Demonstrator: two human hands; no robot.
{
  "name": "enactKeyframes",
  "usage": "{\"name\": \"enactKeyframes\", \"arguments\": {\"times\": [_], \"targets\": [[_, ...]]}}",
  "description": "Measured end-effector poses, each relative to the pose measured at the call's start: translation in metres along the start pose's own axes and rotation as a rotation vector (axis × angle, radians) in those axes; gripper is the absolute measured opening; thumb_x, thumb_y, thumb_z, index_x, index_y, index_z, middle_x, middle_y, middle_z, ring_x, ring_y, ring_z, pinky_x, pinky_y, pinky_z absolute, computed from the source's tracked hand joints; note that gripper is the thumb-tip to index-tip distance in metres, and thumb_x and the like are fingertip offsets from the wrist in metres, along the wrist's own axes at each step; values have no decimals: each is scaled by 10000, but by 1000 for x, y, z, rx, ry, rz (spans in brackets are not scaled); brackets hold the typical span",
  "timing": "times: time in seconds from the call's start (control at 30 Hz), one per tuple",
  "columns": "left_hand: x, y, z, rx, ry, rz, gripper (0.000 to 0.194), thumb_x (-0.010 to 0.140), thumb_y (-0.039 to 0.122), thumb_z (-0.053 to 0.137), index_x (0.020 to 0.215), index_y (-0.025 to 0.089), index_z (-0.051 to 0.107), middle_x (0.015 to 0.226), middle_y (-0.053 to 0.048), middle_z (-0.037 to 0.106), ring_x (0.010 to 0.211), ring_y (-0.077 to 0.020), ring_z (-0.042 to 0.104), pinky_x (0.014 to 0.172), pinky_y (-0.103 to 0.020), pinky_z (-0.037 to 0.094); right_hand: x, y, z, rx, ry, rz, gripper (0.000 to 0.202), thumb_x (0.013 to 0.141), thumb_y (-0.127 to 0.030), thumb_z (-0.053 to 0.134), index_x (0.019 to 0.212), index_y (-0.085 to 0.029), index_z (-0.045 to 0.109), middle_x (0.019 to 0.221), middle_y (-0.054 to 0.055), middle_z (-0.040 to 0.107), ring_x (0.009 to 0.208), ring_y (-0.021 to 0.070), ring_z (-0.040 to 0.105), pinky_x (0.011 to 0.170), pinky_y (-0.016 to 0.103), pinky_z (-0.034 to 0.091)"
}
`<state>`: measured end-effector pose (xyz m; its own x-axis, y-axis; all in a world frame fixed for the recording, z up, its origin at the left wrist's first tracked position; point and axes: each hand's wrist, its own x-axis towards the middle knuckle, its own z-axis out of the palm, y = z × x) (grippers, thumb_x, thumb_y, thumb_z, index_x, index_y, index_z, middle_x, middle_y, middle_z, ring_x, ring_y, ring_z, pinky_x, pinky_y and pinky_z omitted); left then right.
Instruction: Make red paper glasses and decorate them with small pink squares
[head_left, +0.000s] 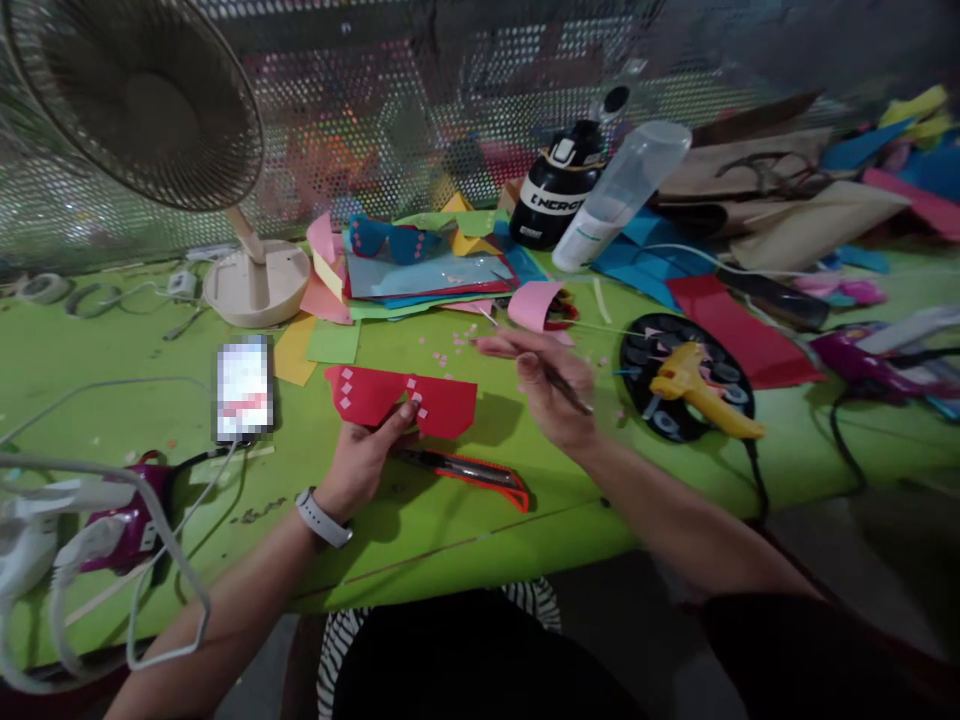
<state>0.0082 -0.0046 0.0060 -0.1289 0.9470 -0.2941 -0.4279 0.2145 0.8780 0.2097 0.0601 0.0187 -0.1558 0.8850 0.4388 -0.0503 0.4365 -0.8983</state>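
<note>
My left hand (pixel 364 455) pinches the lower edge of a red paper cut-out (pixel 450 405) shaped like glasses, thumb on top. Small pale pink squares sit on its left end and near its middle. To the right, my right hand (pixel 551 385) is closed around a slim dark metal tool (pixel 570 388), apparently tweezers; its tip is hard to make out. Loose pink paper bits (pixel 442 355) are scattered on the green table (pixel 420 535) beyond the cut-out. A red-orange utility knife (pixel 476 470) lies just below it, close to my left hand.
A yellow glue gun (pixel 694 385) rests on a black round tray (pixel 637 345) at right. Behind are stacked paper sheets (pixel 427 278), blue paper glasses (pixel 394 240), a black bottle (pixel 551 195) and a clear bottle (pixel 626 190). Left stand a fan (pixel 259 290), a phone (pixel 244 390) and cabled plugs (pixel 97 530).
</note>
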Motion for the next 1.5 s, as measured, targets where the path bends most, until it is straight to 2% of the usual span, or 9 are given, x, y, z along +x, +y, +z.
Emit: {"name": "enactKeyframes", "arguments": {"times": [0.07, 0.17, 0.27, 0.63, 0.77, 0.9, 1.03, 1.23, 1.5], "targets": [[-2, -1, 1, 23, -48, -7, 365, 616, 316, 859, 905, 147, 714, 926, -77, 743, 791, -216, 715, 685, -307, 605, 3, 2, -1, -173, -154, -22, 189, 876, -436, 617, 964, -302, 718, 1004, 10, 737, 958, 202, 684, 946, 397, 492], [-3, -2, 1, 20, -94, -31, 380, 631, 314, 848, 942, 148, 707, 987, -94, 741, 868, -250, 715, 730, -340, 609, 3, 9, 0, -313, -288, -1, 179, 853, -408, 647, 959, -285, 723, 909, 5, 732, 863, 188, 676, 874, 373, 511], [-4, -1, 1, 14, -118, -52, 424, 638, 313, 840, 1002, 142, 705, 1024, -112, 735, 917, -270, 706, 771, -367, 605, -1, 15, 3, -311, -301, 8, 197, 871, -387, 618, 996, -267, 710, 911, 15, 721, 817, 173, 656, 762, 326, 527], [1, -3, -1, 164, -150, 45, 675, 669, 247, 822, 1298, 217, 578, 999, -54, 737, 913, -192, 691, 876, -314, 558, -5, 9, 8, -303, -439, -15, 219, 909, -338, 562, 1073, -250, 678, 947, 25, 714, 836, 164, 651, 750, 297, 503], [0, -4, -3, 180, -148, 92, 632, 672, 241, 821, 1266, 237, 603, 1181, -56, 685, 1046, -210, 653, 909, -307, 542, -4, 8, 9, -301, -428, -53, 204, 913, -320, 562, 1061, -253, 685, 999, 28, 717, 897, 169, 658, 804, 303, 499], [3, -6, -5, 181, -75, 134, 471, 707, 291, 796, 1149, 184, 672, 1135, -79, 699, 994, -217, 671, 873, -318, 559, -4, 10, 8, -276, -445, -62, 216, 908, -312, 572, 1082, -252, 686, 999, 27, 720, 882, 163, 662, 775, 282, 501], [8, -8, -7, 154, -47, 199, 502, 699, 297, 801, 1167, 192, 652, 1235, -83, 653, 1037, -240, 659, 892, -356, 555, -2, 16, 7, -260, -445, -40, 238, 892, -323, 600, 1084, -211, 686, 926, 31, 719, 806, 148, 659, 717, 259, 504], [14, -4, -10, 114, -206, 145, 608, 670, 293, 830, 1215, 209, 572, 1198, -111, 675, 1173, -270, 597, 942, -383, 525, 11, 14, 0, -348, -166, -183, 172, 897, -311, 593, 1010, -230, 695, 985, 35, 723, 914, 176, 665, 829, 308, 508], [19, -2, -20, 159, -137, 215, 460, 755, 375, 750, 1149, 181, 610, 1118, -105, 701, 1079, -233, 647, 879, -343, 538, 49, -7, -19, -445, -75, -327, 163, 911, -284, 569, 1001, -234, 695, 970, 25, 719, 881, 156, 663, 813, 286, 502]]}}
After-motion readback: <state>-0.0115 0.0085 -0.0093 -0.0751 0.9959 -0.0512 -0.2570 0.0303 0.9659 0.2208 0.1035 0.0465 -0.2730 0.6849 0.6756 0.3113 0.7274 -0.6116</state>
